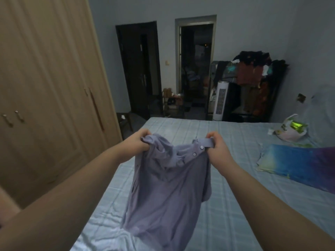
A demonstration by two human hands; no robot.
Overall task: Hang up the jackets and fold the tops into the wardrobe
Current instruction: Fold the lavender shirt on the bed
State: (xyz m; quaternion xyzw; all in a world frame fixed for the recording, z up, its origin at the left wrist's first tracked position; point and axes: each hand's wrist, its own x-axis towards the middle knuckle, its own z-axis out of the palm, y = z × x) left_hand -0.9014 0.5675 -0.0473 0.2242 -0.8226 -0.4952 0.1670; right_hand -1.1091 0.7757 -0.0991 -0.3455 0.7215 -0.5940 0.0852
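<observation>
Single head-worn view, forward and down, close over the bed [181, 127], wardrobe [45, 78] at left.

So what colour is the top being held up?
The top is a muted lavender-grey, plain, seen in the head view.

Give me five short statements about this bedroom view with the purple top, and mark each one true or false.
1. Both the left hand and the right hand grip the purple top. True.
2. The wardrobe doors stand open. False: the doors in view are closed.
3. The purple top lies folded flat on the bed. False: it hangs unfolded from the hands, above the bed.
4. A colourful pillow lies on the bed, right of the top. True.
5. A white tower appliance stands beyond the far end of the bed. True.
</observation>
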